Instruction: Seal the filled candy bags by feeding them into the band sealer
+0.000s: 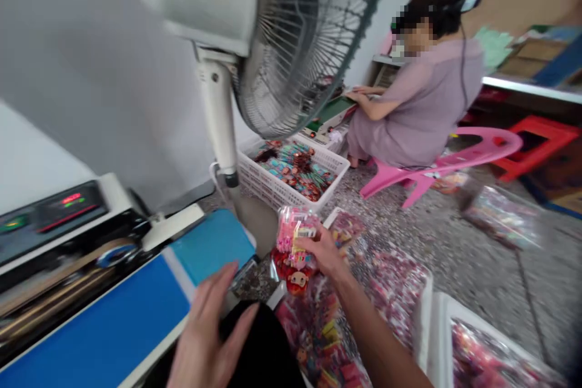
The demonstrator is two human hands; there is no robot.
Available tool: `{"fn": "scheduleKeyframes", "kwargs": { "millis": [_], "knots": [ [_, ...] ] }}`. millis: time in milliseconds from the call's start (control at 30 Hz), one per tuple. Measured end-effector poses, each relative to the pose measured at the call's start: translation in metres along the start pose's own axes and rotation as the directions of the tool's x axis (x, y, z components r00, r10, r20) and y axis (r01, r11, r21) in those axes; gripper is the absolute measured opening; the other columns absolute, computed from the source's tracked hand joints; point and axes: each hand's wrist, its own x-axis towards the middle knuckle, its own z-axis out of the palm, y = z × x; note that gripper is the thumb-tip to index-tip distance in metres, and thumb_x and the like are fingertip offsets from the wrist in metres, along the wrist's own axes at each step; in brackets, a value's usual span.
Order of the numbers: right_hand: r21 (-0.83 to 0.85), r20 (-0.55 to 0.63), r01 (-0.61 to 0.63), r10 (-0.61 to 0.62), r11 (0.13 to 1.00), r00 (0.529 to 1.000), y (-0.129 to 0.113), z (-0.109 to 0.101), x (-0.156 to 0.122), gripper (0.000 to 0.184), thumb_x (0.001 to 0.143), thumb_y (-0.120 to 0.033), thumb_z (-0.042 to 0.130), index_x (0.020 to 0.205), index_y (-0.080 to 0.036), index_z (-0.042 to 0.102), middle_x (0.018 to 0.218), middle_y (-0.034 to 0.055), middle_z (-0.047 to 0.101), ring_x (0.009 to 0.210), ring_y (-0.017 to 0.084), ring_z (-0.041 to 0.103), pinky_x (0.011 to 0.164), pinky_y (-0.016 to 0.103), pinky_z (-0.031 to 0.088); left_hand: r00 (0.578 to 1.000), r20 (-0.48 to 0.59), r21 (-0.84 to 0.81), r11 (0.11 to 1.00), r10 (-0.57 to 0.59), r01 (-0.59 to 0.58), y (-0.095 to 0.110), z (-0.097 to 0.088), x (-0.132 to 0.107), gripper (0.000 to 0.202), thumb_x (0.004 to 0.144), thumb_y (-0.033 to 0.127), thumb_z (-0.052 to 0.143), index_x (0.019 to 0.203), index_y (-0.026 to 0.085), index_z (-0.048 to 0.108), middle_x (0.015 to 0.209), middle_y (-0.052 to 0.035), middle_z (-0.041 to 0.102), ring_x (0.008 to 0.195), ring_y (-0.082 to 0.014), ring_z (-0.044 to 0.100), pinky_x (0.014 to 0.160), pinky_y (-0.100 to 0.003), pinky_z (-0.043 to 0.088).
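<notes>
a: where's the shiny clear-plastic packet with pink contents (287, 233)?
b: in the right hand (326, 250), thumb and fingers closed on its right edge. a red-haired doll's head (297, 279) shows at its near end.
a: its long axis?
b: roughly fore-and-aft, pointing away from the wearer.
a: and the left hand (208, 321)?
b: loosely spread, seemingly empty, beside the flat bright-blue belt (113, 321); the packet lies ahead and rightward of it, well apart.
</notes>
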Motion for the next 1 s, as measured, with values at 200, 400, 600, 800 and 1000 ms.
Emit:
{"fn": "scheduleKeyframes", "kwargs": {
  "millis": [200,400,600,800,1000],
  "knots": [
    [-0.044,0.304,0.046,-0.031,0.998,0.952,-0.030,0.126,-0.022,0.046,0.061,-0.030,0.086,0.103,-0.022,0.069,0.093,0.0007,0.077,0.084,0.022,0.071,0.078,0.033,0.058,0.986,-0.055,-0.315,0.940,-0.157,0.132,-0.008,0.010,0.061,0.112,0.066,0.036,0.088,0.158,0.020,0.026,0.145,-0.0170,0.053,0.134,-0.0360,0.052,0.112,-0.053,0.044],
    [0.025,0.436,-0.006,-0.005,1.000,0.900,-0.009,0.181,-0.017,0.053,0.062,-0.031,0.088,0.109,-0.025,0.066,0.103,0.0006,0.076,0.098,0.024,0.070,0.091,0.037,0.057,0.950,-0.011,-0.643,0.729,-0.313,0.233,-0.045,-0.025,0.059,0.058,0.076,0.030,0.078,0.128,0.020,0.055,0.113,-0.0059,0.070,0.098,-0.0234,0.068,0.088,-0.035,0.055],
    [-0.009,0.606,-0.020,0.021,1.000,0.796,-0.003,0.196,-0.012,0.048,0.069,-0.024,0.084,0.113,-0.027,0.067,0.120,0.0007,0.073,0.113,0.023,0.067,0.103,0.037,0.051,0.945,-0.144,-0.725,0.681,-0.293,0.101,-0.077,-0.033,0.063,0.054,0.072,0.032,0.079,0.122,0.018,0.063,0.115,-0.0074,0.070,0.102,-0.0241,0.066,0.093,-0.035,0.053],
    [-0.013,0.615,-0.118,0.101,0.993,0.782,0.009,0.201,-0.010,0.050,0.059,-0.024,0.086,0.107,-0.025,0.072,0.103,0.0025,0.078,0.097,0.026,0.071,0.094,0.041,0.055,0.957,0.014,-0.823,0.539,-0.291,0.177,-0.082,-0.050,0.056,0.051,0.069,0.040,0.081,0.111,0.015,0.066,0.101,-0.0067,0.073,0.086,-0.0231,0.067,0.082,-0.035,0.055],
    [-0.142,0.554,-0.023,0.099,0.990,0.827,0.016,0.209,-0.022,0.039,0.056,-0.028,0.089,0.093,-0.023,0.076,0.089,0.0009,0.078,0.079,0.021,0.070,0.079,0.035,0.057,0.973,-0.092,-0.563,0.817,-0.212,0.125,-0.085,-0.062,0.051,0.043,0.075,0.031,0.070,0.115,0.016,0.065,0.101,-0.0060,0.072,0.092,-0.0235,0.065,0.085,-0.034,0.052]
  ]
}}
